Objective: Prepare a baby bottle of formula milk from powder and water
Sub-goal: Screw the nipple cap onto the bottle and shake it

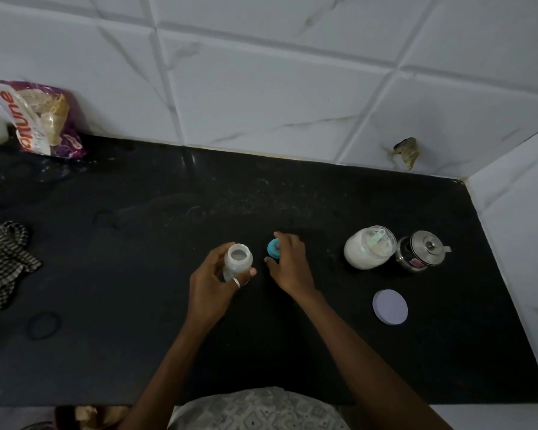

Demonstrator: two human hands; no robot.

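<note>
Your left grip curls round the open baby bottle at the middle of the surface, while your right grip pinches the teal teat cap just beside it, with the open powder jar nearer the right edge.

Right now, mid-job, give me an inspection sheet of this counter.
Surface: black counter, dusty, ring marks.
Job's things: baby bottle open, upright; teal teat ring beside it; powder jar open, scoop inside; lilac lid lying flat; lidded steel pot beside the jar.
Clutter: checked cloth, hair band, food packet, all at left.
Hands: left hand grips the bottle; right hand pinches the teat ring.
Cables: nothing seen.
Surroundings: white tiled wall, stained mark at right.
</note>
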